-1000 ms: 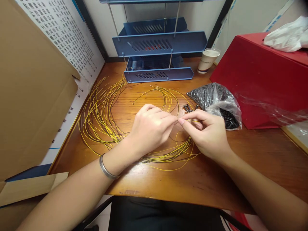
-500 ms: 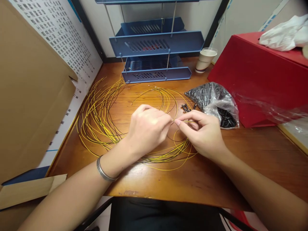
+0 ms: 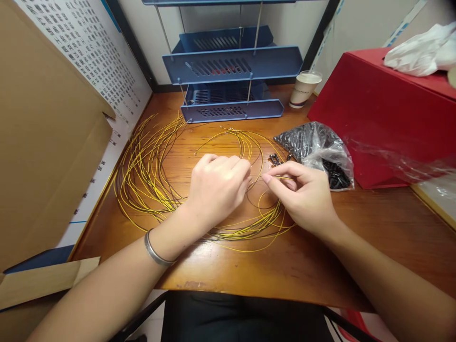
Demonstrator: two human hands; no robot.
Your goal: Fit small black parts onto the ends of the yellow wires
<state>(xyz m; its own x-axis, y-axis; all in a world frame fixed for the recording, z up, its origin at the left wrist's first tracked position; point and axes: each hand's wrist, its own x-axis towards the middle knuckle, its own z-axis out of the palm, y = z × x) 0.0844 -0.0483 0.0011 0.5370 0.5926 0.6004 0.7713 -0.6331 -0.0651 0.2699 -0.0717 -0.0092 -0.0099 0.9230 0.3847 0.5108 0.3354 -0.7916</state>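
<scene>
My right hand (image 3: pixel 302 194) pinches a thin yellow wire (image 3: pixel 285 177) between thumb and forefinger, its other fingers curled. Left of it, my left hand (image 3: pixel 219 185) is closed with its back to me, so its fingertips are mostly hidden. A fine dark strand of wire spans the small gap between the two hands, and my left fingers appear closed on it. Beneath and around both hands lies a loose coil of yellow and black wires (image 3: pixel 245 233). The coil's larger bundle (image 3: pixel 142 180) spreads over the left of the wooden table.
Several small black parts (image 3: pixel 275 159) lie just beyond my right hand, beside a clear plastic bag (image 3: pixel 313 142) of black pieces. Blue tiered trays (image 3: pixel 231 111), a paper cup (image 3: pixel 304 90) and a red box (image 3: pixel 384 118) stand behind. Cardboard (image 3: pixel 46 133) borders the left side.
My hands have drawn slightly apart: the left has shifted a little left, the right a little right. A gap now shows between their fingertips.
</scene>
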